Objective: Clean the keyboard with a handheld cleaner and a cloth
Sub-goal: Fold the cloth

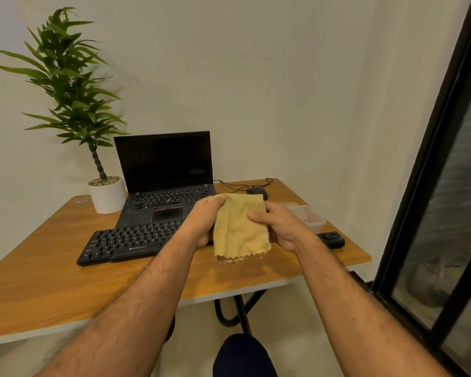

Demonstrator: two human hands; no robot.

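A folded yellow cloth [239, 229] hangs in the air above the table, held by both hands. My left hand [204, 221] grips its upper left edge and my right hand [280, 227] pinches its right edge. The black external keyboard [128, 242] lies on the wooden table [52, 281] to the left of the hands; its right end is hidden behind my left hand and the cloth. A small black device [331, 239], possibly the handheld cleaner, lies at the table's right edge, right of my right hand.
An open black laptop [165, 180] stands behind the keyboard. A white pot with a green plant [108, 195] sits at the back left. A black mouse [257, 192] with its cable and a clear plastic box [309, 217] lie at the back right. A dark window frame [430, 186] runs along the right.
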